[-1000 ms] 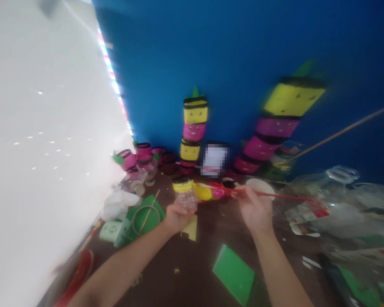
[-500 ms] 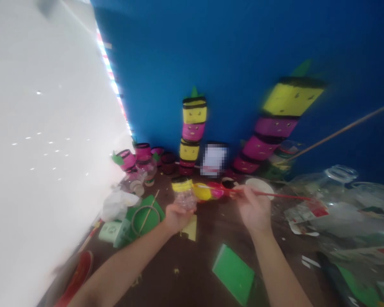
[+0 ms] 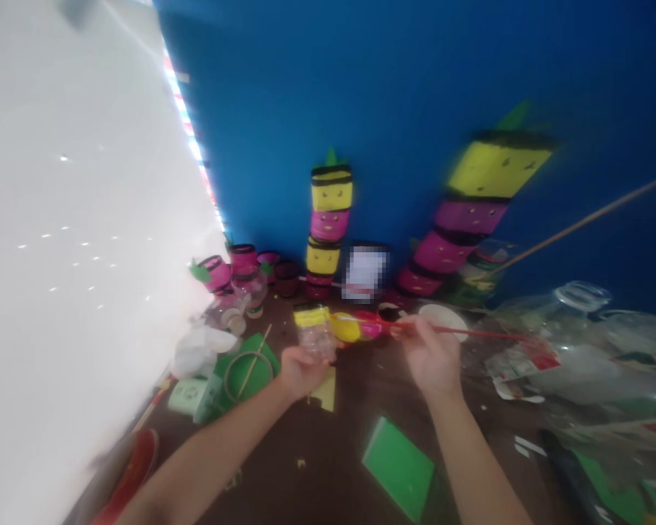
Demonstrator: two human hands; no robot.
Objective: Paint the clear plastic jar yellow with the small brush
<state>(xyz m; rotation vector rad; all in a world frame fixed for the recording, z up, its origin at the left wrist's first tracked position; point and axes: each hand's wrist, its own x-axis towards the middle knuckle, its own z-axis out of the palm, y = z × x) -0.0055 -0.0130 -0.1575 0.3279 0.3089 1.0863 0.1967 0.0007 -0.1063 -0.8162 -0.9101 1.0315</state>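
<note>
My left hand (image 3: 303, 373) is closed around the lower part of a clear plastic cup-like piece (image 3: 315, 341), which has a yellow painted band near its top. In my right hand (image 3: 431, 354) is a red-handled paintbrush (image 3: 478, 333), pinched between thumb and fingers. The brush tip points left and meets or nearly touches the yellow band. Behind the brush lie a yellow paint dish (image 3: 345, 329) and a pink one (image 3: 369, 327), partly covered by the handle. A white round lid (image 3: 444, 321) sits just beyond my right hand.
Painted pink and yellow stacks (image 3: 331, 219) with drawn faces stand against the blue wall (image 3: 404, 87). Clear plastic bottles (image 3: 579, 350) crowd the right side. A green card (image 3: 399, 468) lies in front; tape ring (image 3: 248, 378) and green sheets are at left.
The brush tip has shifted very slightly along the yellow band, and the black rim above the band shows a little more. Both hands keep their grips and almost the same places.
</note>
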